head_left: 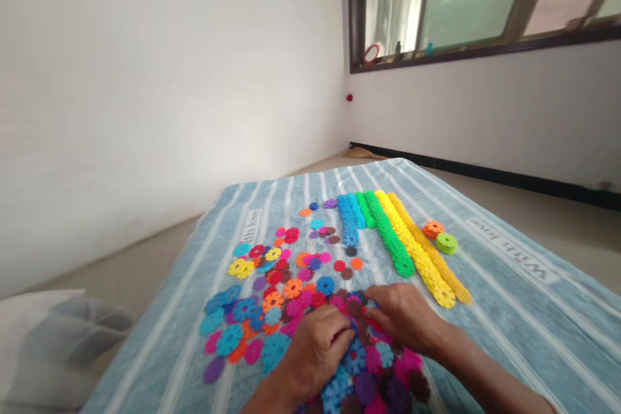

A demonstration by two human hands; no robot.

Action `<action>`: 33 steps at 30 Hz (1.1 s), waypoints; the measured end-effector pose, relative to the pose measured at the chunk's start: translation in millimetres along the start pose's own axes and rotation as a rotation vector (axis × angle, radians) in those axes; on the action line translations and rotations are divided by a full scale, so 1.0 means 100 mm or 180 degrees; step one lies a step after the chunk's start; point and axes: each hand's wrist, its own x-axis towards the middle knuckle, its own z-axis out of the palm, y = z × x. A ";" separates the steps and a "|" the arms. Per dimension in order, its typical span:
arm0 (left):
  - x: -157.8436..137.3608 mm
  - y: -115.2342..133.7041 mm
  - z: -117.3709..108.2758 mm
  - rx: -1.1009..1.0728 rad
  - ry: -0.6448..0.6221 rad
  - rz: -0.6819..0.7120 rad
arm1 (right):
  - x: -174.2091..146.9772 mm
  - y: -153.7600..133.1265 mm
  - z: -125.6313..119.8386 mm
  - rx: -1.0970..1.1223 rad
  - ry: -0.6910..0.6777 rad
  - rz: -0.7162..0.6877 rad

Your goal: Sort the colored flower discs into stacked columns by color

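Observation:
A pile of notched plastic discs [354, 356] in blue, pink, purple, brown and red lies between and below my hands. My left hand [317, 343] is closed over the pile, fingers curled down; what they hold, if anything, is hidden. At the pile's far right side, my right hand [402, 310] touches discs with thumb and fingers apart. More loose discs, such as an orange disc [272, 301] and a light blue disc [229, 340], spread out to the left of my left hand.
Overlapping rows of discs stretch away beyond my right hand: a blue row [347, 220], a green row [388, 233] and a yellow row [414, 249]. Right of them sit an orange stack [433, 228] and a lime stack [446, 243]. A striped cloth [165, 336] covers the table.

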 end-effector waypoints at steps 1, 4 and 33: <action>-0.02 0.00 0.01 -0.0006 0.0046 -0.0007 | 0.04 -0.02 0.07 0.0092 0.0043 -0.0067; -0.05 -0.01 0.05 -0.0004 0.0159 -0.0021 | 0.11 -0.05 0.26 0.0388 0.0191 -0.0260; -0.33 -1.38 -0.83 0.1767 0.0897 -0.2454 | 0.08 0.15 0.60 0.0925 0.0339 -0.0279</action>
